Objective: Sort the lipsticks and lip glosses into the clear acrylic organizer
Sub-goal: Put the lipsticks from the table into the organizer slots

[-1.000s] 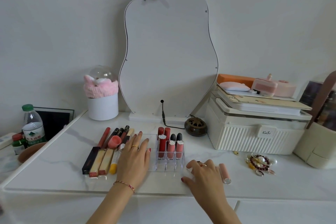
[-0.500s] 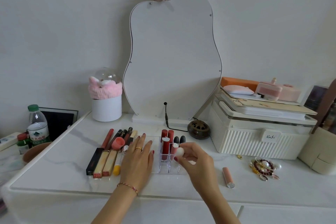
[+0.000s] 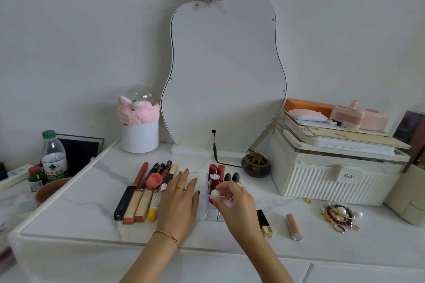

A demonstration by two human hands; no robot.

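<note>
The clear acrylic organizer (image 3: 202,181) stands in the middle of the white tabletop with several red and black-capped lipsticks (image 3: 216,174) upright in its back slots. My left hand (image 3: 179,202) lies flat on the organizer's left side, fingers spread. My right hand (image 3: 234,202) hovers over the organizer's front slots, pinching a small lipstick with a white rounded cap (image 3: 215,194). To the left lies a row of loose lipsticks and lip glosses (image 3: 140,200). A black and gold lipstick (image 3: 264,225) and a pink lip gloss (image 3: 294,226) lie to the right.
A pear-shaped mirror (image 3: 225,71) and its cable stand behind the organizer, with a dark round burner (image 3: 255,164) beside it. A ribbed white storage box (image 3: 333,174) sits at right, jewelry (image 3: 340,213) in front of it. A white pot (image 3: 139,135) and water bottle (image 3: 54,158) are at left.
My right hand rose from the table near the pink lip gloss, took a white-capped lipstick and brought it over the organizer. A black and gold lipstick now shows where the hand lay.
</note>
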